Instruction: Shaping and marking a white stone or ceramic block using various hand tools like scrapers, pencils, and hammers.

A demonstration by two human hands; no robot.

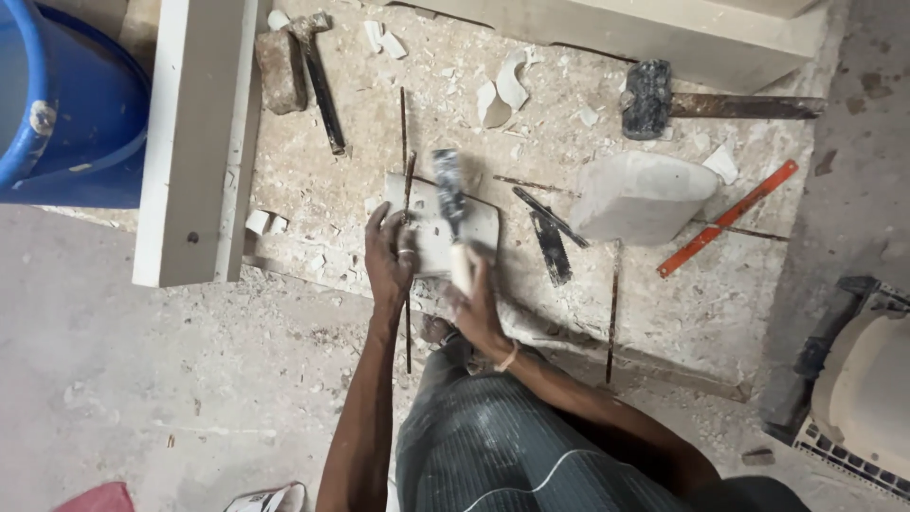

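Squatting over the dusty stone slab point(313, 190), the person is pinning a thin iron chisel point(408, 204) upright with the left hand point(390, 261) wrapped around it against a small flat stone piece point(477, 228), while the right hand point(474, 294) is gripping a wooden-handled mallet point(449, 204) blurred above it.

Blue tub point(66, 104), orange ruler point(728, 219)
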